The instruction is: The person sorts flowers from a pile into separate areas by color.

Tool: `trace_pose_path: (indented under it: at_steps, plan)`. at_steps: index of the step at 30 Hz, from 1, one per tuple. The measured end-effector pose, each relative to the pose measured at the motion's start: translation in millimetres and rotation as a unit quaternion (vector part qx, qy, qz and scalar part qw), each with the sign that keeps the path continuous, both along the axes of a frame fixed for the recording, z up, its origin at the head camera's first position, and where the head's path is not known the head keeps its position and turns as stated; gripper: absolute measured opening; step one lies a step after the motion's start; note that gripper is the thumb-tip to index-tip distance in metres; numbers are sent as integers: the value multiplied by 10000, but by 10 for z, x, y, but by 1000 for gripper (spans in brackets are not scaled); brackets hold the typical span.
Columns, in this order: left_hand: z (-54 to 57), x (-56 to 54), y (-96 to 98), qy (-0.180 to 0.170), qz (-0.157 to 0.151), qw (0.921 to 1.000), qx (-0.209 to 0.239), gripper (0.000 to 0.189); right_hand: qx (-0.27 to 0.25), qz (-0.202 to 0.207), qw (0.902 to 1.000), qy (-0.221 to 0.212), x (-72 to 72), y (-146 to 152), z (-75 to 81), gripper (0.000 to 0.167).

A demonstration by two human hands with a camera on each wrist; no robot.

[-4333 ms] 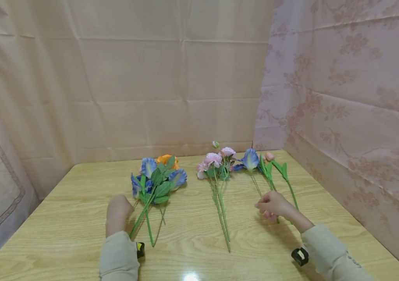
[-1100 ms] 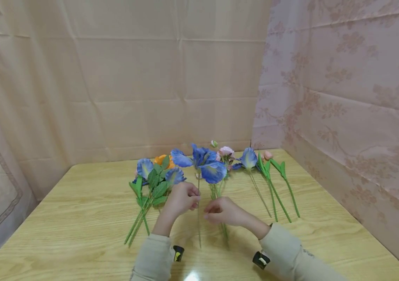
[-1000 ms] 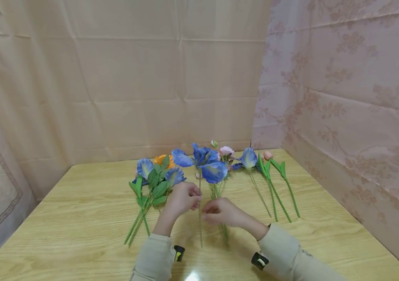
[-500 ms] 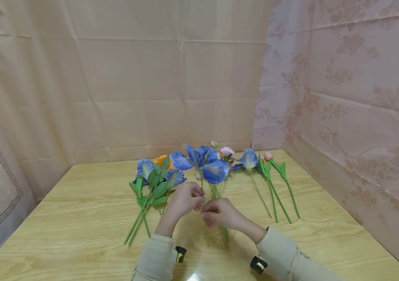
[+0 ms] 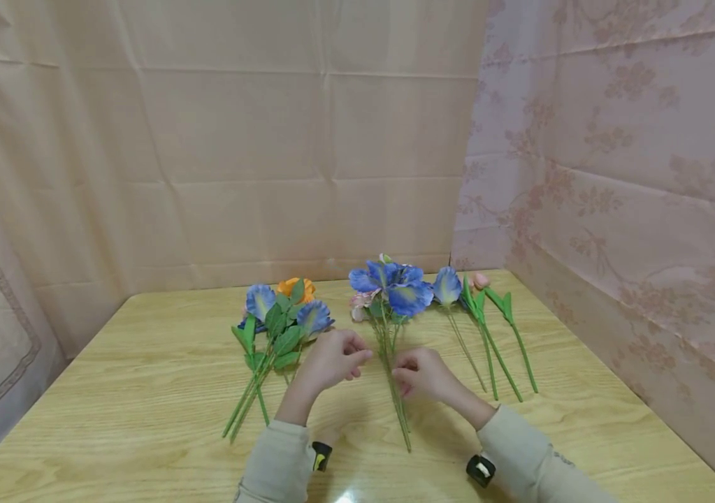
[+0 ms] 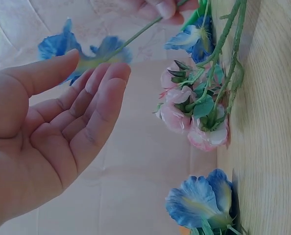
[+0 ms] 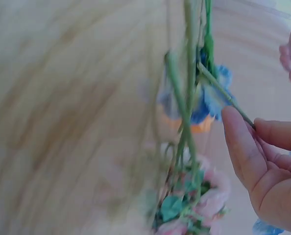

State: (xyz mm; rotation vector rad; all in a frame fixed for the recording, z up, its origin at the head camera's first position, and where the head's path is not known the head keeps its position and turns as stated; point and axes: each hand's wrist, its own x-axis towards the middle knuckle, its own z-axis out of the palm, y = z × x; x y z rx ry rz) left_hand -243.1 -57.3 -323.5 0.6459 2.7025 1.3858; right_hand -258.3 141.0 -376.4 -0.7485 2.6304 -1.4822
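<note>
- Blue iris point(image 5: 409, 297) has shifted right since 0.5 s ago, now over the pink bunch point(image 5: 362, 302); left hand point(image 5: 328, 360) has let go of its stem.
- Right hand point(image 5: 426, 374) — thumb and fingers pinching the blue iris by its stem, just right of the pink bunch's stems in head view.
- Left hand — fingers loosely bent, holding nothing, left of the pink bunch's stems.
- Blue iris held above the pink bunch, flower heads apart in left wrist view; partly hides it in head view.
- Left of pink bunch: leafy pile point(image 5: 288, 340) with 2 blue blooms point(image 5: 261, 301), 1 orange flower point(image 5: 297, 287).
- Right of pink bunch: 1 lying blue flower point(image 5: 448, 285), then tulips point(image 5: 508, 306).
- Under pink bunch: wooden table point(image 5: 143, 391).
</note>
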Motion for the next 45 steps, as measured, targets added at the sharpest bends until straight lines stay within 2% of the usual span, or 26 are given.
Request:
trace_pose_path:
  at_steps: [8, 16, 22, 31, 34, 45]
  plan:
    - [11, 10, -2, -40, -24, 9999, -161, 15, 41, -812, 9965, -169, -143, 283, -20, 17]
    - [1, 3, -5, -1, -99, 9997, -223, 15, 206, -1462, 9871, -622, -209, 463, -46, 16]
    - [-9, -3, -6, -16, -113, 9997, -208, 16, 396, -1555, 9843, -741, -247, 574, -94, 13]
    - [-24, 0, -15, 18, -124, 9997, -213, 15, 453, -1403, 9758, -1613, -281, 688, -94, 10]
    - [-28, 5, -20, 44, -137, 9997, -197, 15, 532, -1350, 9731, -1787, -285, 709, -84, 9]
    - [-43, 6, -31, 21, -192, 9995, -234, 17, 652, -1285, 9718, -1869, -313, 742, -79, 12]
